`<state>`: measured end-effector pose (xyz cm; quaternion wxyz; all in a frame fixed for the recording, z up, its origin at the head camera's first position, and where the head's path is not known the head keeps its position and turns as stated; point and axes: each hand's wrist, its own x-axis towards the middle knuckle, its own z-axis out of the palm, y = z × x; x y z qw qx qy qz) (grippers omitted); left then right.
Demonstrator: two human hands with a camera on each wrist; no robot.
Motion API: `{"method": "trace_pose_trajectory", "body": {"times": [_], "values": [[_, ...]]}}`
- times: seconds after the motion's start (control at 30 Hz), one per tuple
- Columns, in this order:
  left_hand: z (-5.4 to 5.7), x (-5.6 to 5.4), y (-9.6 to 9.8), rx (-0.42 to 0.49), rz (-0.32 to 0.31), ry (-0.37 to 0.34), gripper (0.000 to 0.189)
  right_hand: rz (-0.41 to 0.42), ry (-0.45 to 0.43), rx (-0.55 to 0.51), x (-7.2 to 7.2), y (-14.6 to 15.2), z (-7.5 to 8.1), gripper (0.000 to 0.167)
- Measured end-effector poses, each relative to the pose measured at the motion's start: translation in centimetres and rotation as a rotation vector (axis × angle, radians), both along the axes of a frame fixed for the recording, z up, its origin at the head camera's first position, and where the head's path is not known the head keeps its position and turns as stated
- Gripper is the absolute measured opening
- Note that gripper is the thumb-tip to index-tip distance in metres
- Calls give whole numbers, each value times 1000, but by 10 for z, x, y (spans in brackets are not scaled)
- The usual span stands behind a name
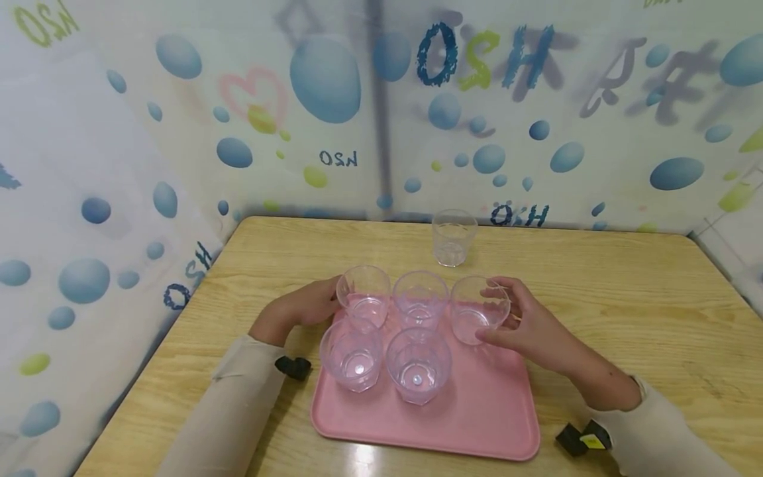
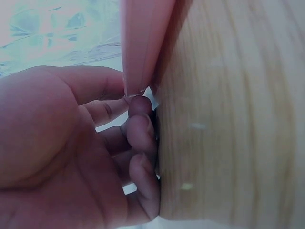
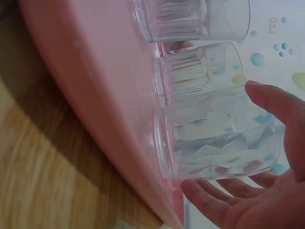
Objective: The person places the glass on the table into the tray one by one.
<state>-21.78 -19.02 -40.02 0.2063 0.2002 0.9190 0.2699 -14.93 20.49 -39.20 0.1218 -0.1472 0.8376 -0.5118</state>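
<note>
A pink tray point(image 1: 477, 411) lies on the wooden table with clear plastic cups on it. My left hand point(image 1: 310, 303) grips the tray's left rim; in the left wrist view the thumb lies against the rim point(image 2: 143, 43) and the curled fingertips sit at its underside, close to the table. My right hand point(image 1: 527, 324) holds a clear faceted cup point(image 3: 219, 138) at the tray's back right, thumb on one side and fingers round the other. Left of it stand a middle back cup point(image 1: 420, 298) and a left back cup point(image 1: 363, 295). Two front cups, one left point(image 1: 352, 358) and one right point(image 1: 419, 364), stand nearer me.
Another clear cup point(image 1: 453, 238) stands on the table point(image 1: 626, 298) behind the tray. A wall covering point(image 1: 381, 132) with blue and green drops rises along the table's far edge. Dark wrist straps point(image 1: 293, 368) show beside both sleeves.
</note>
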Motion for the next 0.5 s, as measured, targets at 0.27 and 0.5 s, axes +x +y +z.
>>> {"method": "trace_pose_trajectory", "body": {"times": [0.27,0.5], "values": [[0,1,1,1,8,1,55,2,-6,13,1,0,1,84],[0,0,1,-6,-1,13,54,5,-14,11,1,0,0,85]]}}
